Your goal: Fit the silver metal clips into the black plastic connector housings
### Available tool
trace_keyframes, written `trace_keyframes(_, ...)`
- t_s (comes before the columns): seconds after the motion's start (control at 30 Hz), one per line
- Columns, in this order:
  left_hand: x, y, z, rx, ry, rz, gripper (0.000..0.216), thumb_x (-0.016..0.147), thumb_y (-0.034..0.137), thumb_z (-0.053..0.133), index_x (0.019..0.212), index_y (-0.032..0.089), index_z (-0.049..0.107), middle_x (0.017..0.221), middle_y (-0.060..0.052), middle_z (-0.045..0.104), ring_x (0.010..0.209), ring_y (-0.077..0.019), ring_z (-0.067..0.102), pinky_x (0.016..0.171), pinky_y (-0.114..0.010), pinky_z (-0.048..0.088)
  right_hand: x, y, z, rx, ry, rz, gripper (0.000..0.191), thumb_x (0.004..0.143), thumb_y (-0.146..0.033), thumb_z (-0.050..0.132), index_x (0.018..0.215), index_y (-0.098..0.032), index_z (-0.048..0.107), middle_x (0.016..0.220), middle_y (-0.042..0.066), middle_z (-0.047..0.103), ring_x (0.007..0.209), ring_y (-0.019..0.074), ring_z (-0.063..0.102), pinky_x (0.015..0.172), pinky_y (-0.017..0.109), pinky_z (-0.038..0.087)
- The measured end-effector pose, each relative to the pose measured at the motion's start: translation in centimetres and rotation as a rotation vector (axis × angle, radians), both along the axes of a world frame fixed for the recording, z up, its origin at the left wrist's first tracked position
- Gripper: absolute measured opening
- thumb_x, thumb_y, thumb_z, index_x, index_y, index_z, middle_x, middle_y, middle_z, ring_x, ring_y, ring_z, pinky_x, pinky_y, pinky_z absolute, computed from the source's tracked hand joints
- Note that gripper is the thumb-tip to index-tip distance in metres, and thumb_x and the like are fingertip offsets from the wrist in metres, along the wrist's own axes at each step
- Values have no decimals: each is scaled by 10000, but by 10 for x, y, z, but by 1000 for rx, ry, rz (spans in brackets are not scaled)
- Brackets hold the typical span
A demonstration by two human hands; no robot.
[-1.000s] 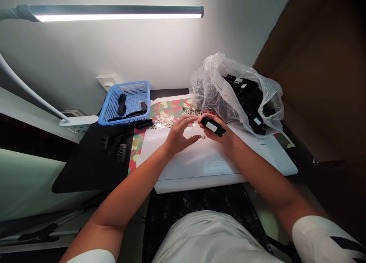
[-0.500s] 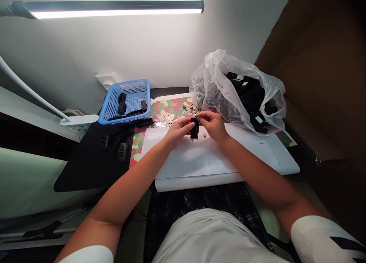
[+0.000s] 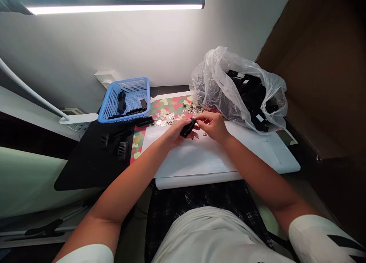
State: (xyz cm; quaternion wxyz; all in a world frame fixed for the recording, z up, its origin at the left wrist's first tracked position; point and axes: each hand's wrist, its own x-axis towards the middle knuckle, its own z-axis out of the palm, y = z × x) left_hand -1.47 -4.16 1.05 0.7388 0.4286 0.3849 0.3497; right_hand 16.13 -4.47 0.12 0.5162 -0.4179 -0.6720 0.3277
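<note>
My left hand [image 3: 176, 134] is closed around a small black plastic part [image 3: 188, 128], which it holds tilted above the white sheet [image 3: 197, 160]. The fingertips of my right hand [image 3: 213, 125] pinch together at the part's upper right end; whatever lies between them is too small to make out. Under and beside the hands, a few small copper-coloured metal pieces [image 3: 204, 134] lie on the sheet. Just beyond are a spread of flat shiny metal pieces [image 3: 165, 119] and a heap of small metal pieces [image 3: 193, 108].
A blue basket [image 3: 102, 109] with several black parts stands at the back left, another black part [image 3: 144, 121] beside it. Two comb-like black pieces [image 3: 122, 150] lie on the dark table. At the right sits a clear plastic bag [image 3: 210, 83] full of black parts. A tube lamp [image 3: 114, 5] hangs above.
The black part has turned from upright to slanted and moved slightly left in my left hand. My right fingers stay by its upper end.
</note>
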Motion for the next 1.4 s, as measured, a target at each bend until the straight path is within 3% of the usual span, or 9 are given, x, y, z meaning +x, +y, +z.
trace_keyframes(0.17,-4,4,-6,89,-127,-80,348,743,338,786,1021,161,671,963,-80,733,852,-184,702,739,-298,557,0,8,-6,-250,253,149,320,702,-421,781,923,-198,718,921,47,725,824,190,675,770,362,559)
trace_keyframes(0.33,-3,5,-8,305,-91,-72,388,723,404,831,1025,183,730,925,-52,732,812,-165,688,705,-280,567,2,9,-2,-498,531,359,405,605,-417,879,914,-232,693,972,13,714,918,171,659,889,363,532)
trace_keyframes(0.43,-2,3,-6,387,-73,-77,385,730,432,827,1005,176,746,858,-50,734,730,-158,682,674,-293,581,4,5,4,-597,607,422,361,606,-361,886,886,-239,694,939,-3,695,907,159,644,827,330,542)
trace_keyframes(0.57,-1,2,-7,478,-52,-68,355,734,386,836,1006,174,757,921,-73,761,793,-190,717,744,-332,600,5,1,6,-684,682,471,361,591,-301,897,891,-246,703,893,-15,678,824,152,634,700,309,560)
trace_keyframes(0.77,-3,3,-13,654,33,-13,373,744,385,829,1057,191,773,1030,-88,775,932,-231,734,883,-380,586,8,1,5,-725,714,539,358,605,-263,899,919,-253,726,940,-16,708,865,159,658,728,327,588)
trace_keyframes(1.1,-5,-1,-10,956,276,22,236,841,382,721,926,169,775,823,-46,758,731,-153,685,700,-266,559,8,3,0,-704,679,562,329,629,-259,889,914,-243,725,940,-2,736,844,184,692,707,346,594)
trace_keyframes(1.27,-5,-2,-9,1000,349,51,181,832,337,713,905,182,772,781,-25,741,680,-138,647,673,-265,528,7,2,-1,-676,667,561,331,628,-296,894,907,-242,726,932,3,739,822,186,696,675,340,597)
trace_keyframes(1.4,-4,-5,-5,943,395,57,176,819,354,722,874,197,781,763,-16,734,695,-154,648,703,-288,522,7,1,-1,-654,637,537,331,634,-341,894,905,-258,724,945,4,732,850,187,700,697,340,594)
